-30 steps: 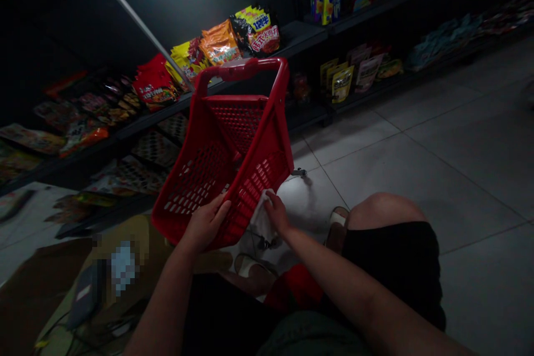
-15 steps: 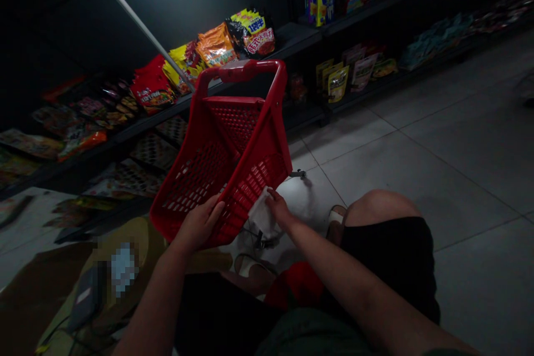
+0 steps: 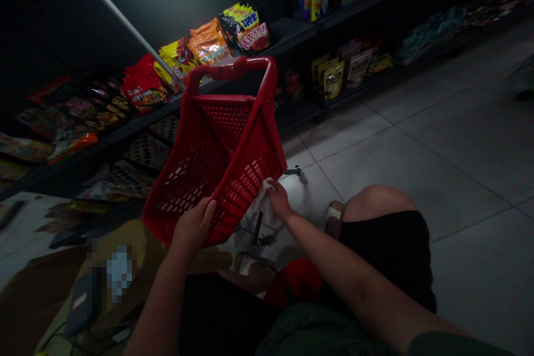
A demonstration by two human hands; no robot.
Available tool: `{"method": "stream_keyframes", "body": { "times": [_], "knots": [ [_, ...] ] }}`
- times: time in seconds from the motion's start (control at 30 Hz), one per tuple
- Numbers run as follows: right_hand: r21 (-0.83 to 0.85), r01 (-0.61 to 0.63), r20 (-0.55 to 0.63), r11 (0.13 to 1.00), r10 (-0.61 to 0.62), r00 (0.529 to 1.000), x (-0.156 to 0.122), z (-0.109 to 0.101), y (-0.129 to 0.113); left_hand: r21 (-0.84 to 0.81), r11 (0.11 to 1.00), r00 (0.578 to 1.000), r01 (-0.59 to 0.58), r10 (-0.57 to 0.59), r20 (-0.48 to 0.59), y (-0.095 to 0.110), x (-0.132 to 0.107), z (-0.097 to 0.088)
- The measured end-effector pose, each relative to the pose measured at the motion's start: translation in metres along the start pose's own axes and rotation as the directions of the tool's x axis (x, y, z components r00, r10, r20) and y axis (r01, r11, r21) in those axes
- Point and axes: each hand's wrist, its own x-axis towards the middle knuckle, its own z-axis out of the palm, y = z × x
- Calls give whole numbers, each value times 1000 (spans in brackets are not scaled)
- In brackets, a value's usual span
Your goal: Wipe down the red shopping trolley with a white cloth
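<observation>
A red plastic shopping cart with perforated sides stands tilted in view before me. On its near rim rests my left hand, closed over the edge with the thumb on top. My right hand pinches a white cloth against the lower right side of the basket. Part of the cloth hangs below my fingers. Beneath the basket, the cart's metal frame and a dark wheel bracket show.
Shelves of snack bags run behind the cart, with orange packets and red packets. A metal pole slants at upper left. A cardboard box sits at lower left. Tiled floor stretches right.
My right hand has moved slightly up along the basket's side, and the cloth is more bunched. My left hand stays on the rim. The whole view has shifted a little.
</observation>
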Motion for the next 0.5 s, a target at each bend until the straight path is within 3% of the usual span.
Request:
{"method": "stream_keyframes", "body": {
  "times": [0.2,0.4,0.5],
  "knots": [
    [-56,89,86,994,-84,993,-3,6,-4,-11,999,999,-50,49,-11,-10,-1,2],
    [-69,35,-41,997,-38,998,9,-4,-1,-43,998,999,-43,44,19,-10,1,-1],
    [-77,37,-40,996,-40,998,13,-4,-2,-54,997,998,-50,51,20,-11,2,-1]
  ]
}}
